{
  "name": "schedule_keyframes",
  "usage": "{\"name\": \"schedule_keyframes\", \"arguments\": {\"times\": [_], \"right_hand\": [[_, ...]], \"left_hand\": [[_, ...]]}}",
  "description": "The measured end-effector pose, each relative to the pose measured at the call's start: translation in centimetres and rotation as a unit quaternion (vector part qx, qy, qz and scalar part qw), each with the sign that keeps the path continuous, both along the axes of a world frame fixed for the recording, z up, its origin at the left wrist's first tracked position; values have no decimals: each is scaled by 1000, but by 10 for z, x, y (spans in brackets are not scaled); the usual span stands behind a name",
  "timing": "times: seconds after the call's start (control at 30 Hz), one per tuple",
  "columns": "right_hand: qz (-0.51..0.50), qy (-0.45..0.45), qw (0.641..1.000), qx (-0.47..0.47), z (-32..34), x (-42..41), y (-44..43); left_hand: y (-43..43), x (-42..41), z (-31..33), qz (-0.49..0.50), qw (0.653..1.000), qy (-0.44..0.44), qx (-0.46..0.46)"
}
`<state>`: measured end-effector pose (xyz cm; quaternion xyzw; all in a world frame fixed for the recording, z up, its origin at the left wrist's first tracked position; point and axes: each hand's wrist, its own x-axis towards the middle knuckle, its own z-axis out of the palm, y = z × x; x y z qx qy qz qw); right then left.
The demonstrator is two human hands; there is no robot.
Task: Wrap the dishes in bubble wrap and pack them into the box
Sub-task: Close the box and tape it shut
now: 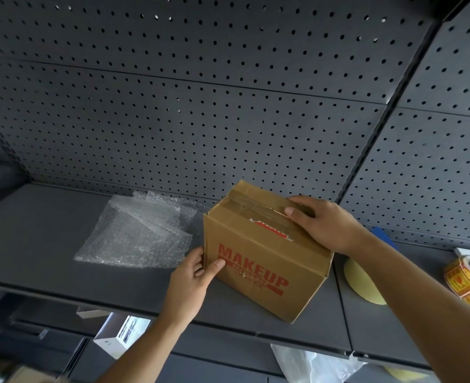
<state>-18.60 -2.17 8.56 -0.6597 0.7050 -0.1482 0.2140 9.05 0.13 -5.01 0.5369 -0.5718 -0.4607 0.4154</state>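
At six o'clock in the view, below the shelf edge, lie a white plastic bag (311,366) and a small white carton (119,337). On the dark shelf (48,230) stands the cardboard box (256,261), closed and taped, with "MAKEUP" in red on its near face. The left hand (195,275) pinches its near-left corner, thumb on the printed face and fingers round the side. The right hand (325,225) lies palm down on the taped top, fingers together by the far edge, thumb pressing the tape. At the box's three o'clock a pale yellow plate (362,283) shows partly behind it, then a roll of orange stickers (468,277). At ten o'clock lies the bubble wrap (142,233), flat. Behind rises the pegboard (228,120).
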Motion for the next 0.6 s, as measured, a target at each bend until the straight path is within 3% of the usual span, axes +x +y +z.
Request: {"name": "schedule_keyframes", "arguments": {"times": [0.3,0.47,0.6], "right_hand": [[27,-100,989,-106,0,-11,-15],[42,-110,985,-124,0,-9,-31],[22,-52,977,-203,-4,-4,-49]], "left_hand": [[1,2,-7,10,999,-34,-23],[-2,-2,-6,-8,999,-40,-33],[-6,-5,-3,2,994,-97,-57]]}}
